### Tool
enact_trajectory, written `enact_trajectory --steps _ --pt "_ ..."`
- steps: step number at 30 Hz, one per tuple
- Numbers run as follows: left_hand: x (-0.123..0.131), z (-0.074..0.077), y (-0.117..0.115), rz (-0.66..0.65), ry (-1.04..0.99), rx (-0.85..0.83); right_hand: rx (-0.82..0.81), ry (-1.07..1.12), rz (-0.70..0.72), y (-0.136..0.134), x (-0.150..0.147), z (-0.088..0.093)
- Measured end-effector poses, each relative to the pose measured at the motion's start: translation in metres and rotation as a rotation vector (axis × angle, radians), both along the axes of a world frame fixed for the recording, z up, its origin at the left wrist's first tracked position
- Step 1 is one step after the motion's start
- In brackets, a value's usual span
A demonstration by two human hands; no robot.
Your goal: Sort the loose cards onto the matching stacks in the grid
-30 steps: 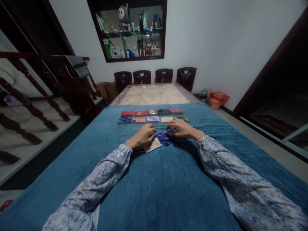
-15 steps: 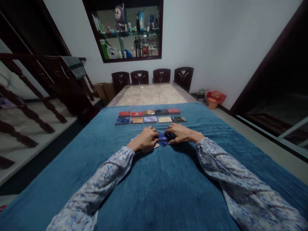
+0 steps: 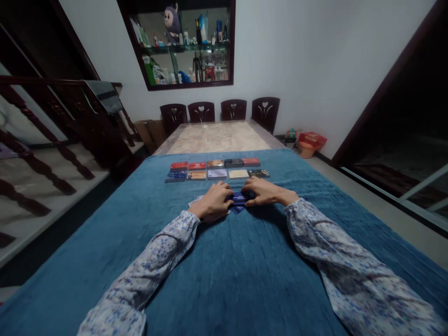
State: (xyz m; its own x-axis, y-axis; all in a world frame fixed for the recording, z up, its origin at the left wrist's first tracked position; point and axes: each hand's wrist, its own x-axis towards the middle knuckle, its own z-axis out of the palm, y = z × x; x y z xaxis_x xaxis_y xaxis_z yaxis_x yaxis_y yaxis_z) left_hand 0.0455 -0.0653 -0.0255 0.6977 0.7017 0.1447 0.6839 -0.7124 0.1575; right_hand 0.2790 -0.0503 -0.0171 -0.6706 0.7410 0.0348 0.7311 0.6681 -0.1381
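My left hand (image 3: pixel 214 203) and my right hand (image 3: pixel 263 192) meet over a small pile of dark blue cards (image 3: pixel 239 199) on the blue cloth (image 3: pixel 224 270). Both hands have their fingers curled and pinch the blue cards from either side. A pale card (image 3: pixel 194 201) peeks out from under my left hand. Beyond the hands, two rows of small card stacks (image 3: pixel 217 169) lie side by side, red, orange, grey and dark ones.
The bare marble tabletop (image 3: pixel 219 136) stretches past the cloth to four dark chairs (image 3: pixel 219 112). A wall cabinet (image 3: pixel 182 44) holds bottles and a plush toy. A stair railing (image 3: pixel 52 126) runs on the left; a red basket (image 3: pixel 311 141) sits on the floor at right.
The loose blue cards were spread between my hands; both hands have closed in and gathered them into a tighter pile. The pale card is now mostly covered by my left hand.
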Motion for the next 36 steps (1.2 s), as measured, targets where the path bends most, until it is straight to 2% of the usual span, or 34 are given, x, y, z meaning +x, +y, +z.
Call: enact_trajectory --steps 6,13,23,29,36 --pt "-0.006 0.000 0.004 -0.027 -0.047 -0.006 -0.004 0.030 -0.001 0.001 0.001 -0.001" --pt "-0.011 -0.001 0.006 -0.027 0.005 -0.013 -0.016 0.056 0.024 0.004 0.000 -0.010" --pt "-0.019 -0.003 0.022 -0.141 -0.083 0.058 -0.047 0.193 0.115 0.008 0.005 -0.008" --pt "-0.025 -0.007 0.033 -0.136 -0.204 0.093 0.026 0.246 0.058 0.009 0.003 -0.011" --pt "-0.027 -0.011 0.032 -0.064 -0.261 0.089 0.102 0.220 -0.018 0.013 0.001 -0.016"
